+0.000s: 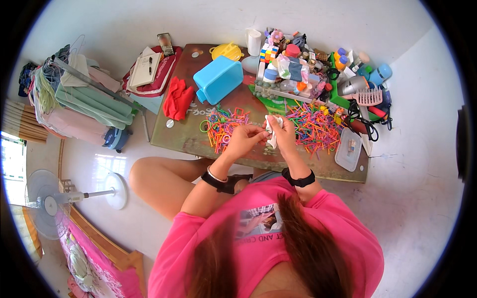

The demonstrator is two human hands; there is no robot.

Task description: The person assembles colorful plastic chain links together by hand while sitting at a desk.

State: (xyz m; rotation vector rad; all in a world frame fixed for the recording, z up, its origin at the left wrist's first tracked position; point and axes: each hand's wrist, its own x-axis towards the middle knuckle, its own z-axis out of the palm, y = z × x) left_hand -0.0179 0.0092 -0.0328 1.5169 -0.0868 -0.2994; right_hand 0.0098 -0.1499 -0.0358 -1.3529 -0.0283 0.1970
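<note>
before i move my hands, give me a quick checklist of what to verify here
1. White cloth held: ok, in the right hand.
2. Left hand gripping it too: cannot tell, its fingertips are at the cloth.
3. Colourful sticks in one pile: not ok, they lie in two heaps.
4. Red cloth clear of both hands: ok, it lies apart, to their left.
5. Blue container empty: cannot tell, its inside is hidden.

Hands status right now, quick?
Left hand: fingers curled, fingertips at the crumpled white cloth or tissue; can't tell if gripping it.
Right hand: closed, holding that white piece.
</note>
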